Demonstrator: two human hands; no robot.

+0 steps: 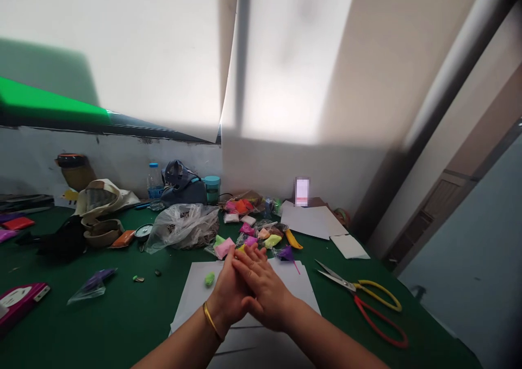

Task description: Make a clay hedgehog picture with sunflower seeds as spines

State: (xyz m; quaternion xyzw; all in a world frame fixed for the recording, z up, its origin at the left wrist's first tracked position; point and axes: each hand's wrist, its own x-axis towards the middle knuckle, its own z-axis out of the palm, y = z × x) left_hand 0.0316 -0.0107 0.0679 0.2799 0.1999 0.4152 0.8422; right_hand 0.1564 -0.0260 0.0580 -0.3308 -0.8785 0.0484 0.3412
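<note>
Palm against palm, my left hand and my right hand meet over a stack of white paper. The right hand lies across the left with its fingers stretched out. My left thumb points forward, and most of the left palm is covered. Whatever may be between the palms is hidden. A small bright green lump of modelling clay sits on the paper, left of my hands. Just beyond my fingertips are a pink clay packet and a purple one.
Large scissors with yellow and red handles lie partly open at right. Behind are several clay packets, a clear plastic bag, a water bottle and a teal-lidded jar. A magenta box is at left.
</note>
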